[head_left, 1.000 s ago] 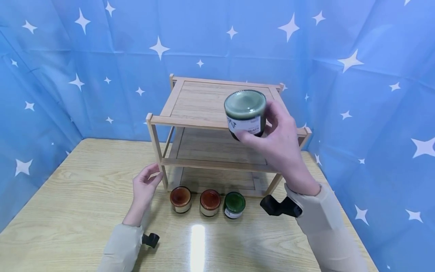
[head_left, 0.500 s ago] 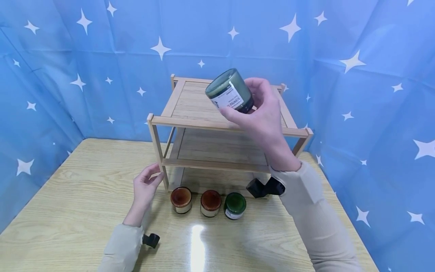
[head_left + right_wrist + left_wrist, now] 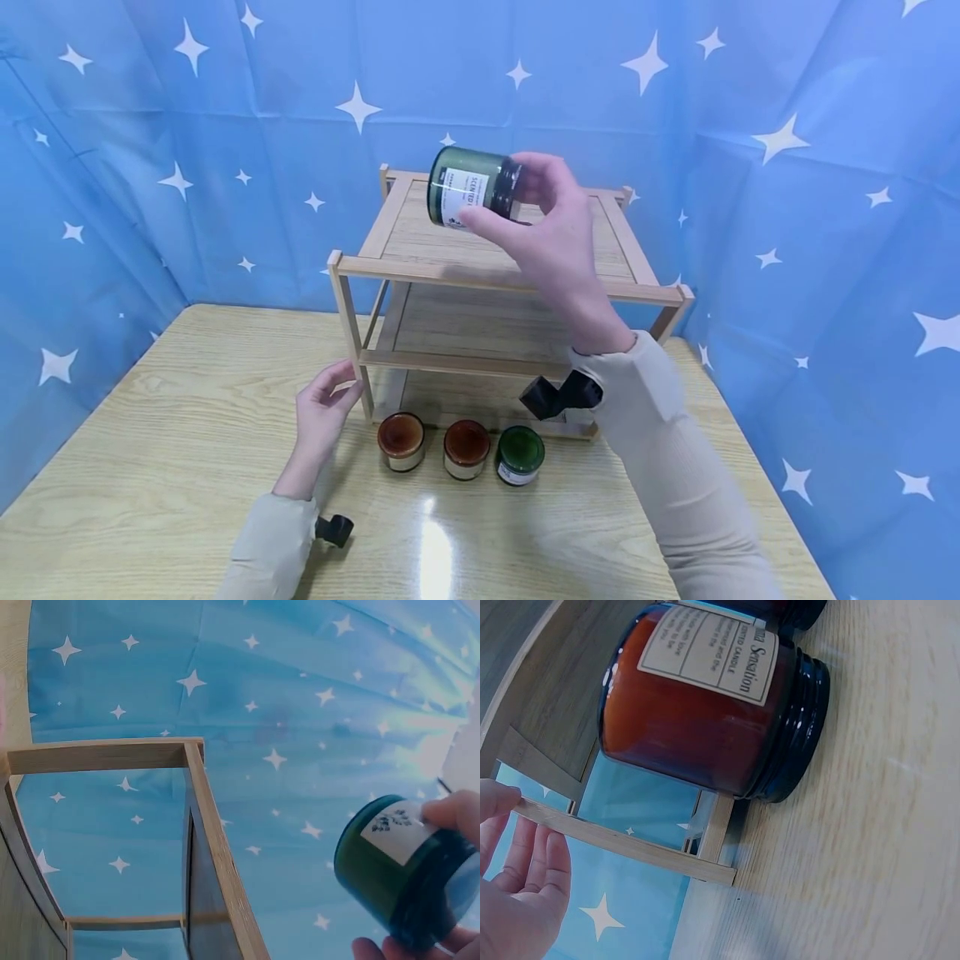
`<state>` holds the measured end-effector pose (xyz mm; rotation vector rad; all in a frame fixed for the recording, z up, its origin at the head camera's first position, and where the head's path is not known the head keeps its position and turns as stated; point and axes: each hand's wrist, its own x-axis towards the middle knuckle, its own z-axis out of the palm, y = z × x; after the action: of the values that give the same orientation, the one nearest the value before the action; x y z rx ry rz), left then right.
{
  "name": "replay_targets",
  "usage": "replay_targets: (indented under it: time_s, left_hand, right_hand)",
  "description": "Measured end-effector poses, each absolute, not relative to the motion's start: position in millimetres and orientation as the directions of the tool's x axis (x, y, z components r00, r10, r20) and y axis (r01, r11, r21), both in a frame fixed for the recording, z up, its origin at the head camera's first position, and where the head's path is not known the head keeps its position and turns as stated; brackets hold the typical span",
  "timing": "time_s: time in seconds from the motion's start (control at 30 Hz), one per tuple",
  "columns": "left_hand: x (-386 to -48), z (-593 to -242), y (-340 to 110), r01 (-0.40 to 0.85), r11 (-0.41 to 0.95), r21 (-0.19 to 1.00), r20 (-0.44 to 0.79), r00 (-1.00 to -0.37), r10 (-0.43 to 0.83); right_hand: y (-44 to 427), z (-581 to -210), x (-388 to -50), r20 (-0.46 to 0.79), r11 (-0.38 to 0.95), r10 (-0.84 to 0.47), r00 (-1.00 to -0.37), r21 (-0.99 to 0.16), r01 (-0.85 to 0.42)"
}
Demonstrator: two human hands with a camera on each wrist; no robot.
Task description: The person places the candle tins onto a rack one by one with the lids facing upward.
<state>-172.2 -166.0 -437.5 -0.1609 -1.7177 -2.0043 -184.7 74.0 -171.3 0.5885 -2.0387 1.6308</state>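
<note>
My right hand (image 3: 555, 225) grips a green scented candle jar (image 3: 459, 187) above the top of a wooden shelf rack (image 3: 450, 268). The jar lies nearly sideways, its dark lid toward my palm and its base pointing left. In the right wrist view the thumb presses on the label of this green candle jar (image 3: 375, 855). My left hand (image 3: 322, 412) pinches the rack's front left leg between thumb and fingers; that leg (image 3: 622, 844) shows in the left wrist view. Two amber candle jars (image 3: 401, 442) (image 3: 467, 450) and another green candle jar (image 3: 521, 456) stand lid-down before the rack.
The rack has three levels and stands on a light wood table (image 3: 187, 467). A blue curtain (image 3: 255, 167) with white stars hangs behind and at both sides. Each wrist wears a black camera mount (image 3: 333, 530).
My right hand has moved left and slightly up with the green candle jar, turning it from base-up to nearly sideways. My left hand stays at the rack leg.
</note>
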Motion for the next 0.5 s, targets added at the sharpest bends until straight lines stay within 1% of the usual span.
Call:
replay_targets:
  time_s: [0.37, 0.5]
  left_hand:
    - [-171, -437, -166, 0.426, -0.090, 0.900, 0.386, -0.877, -0.286]
    - [-171, -437, -166, 0.431, -0.088, 0.898, 0.391, -0.874, -0.287]
  right_hand:
    - [57, -170, -193, 0.569, 0.184, -0.022, -0.822, -0.806, -0.563]
    - [52, -170, -195, 0.586, 0.177, -0.043, -0.809, -0.793, -0.583]
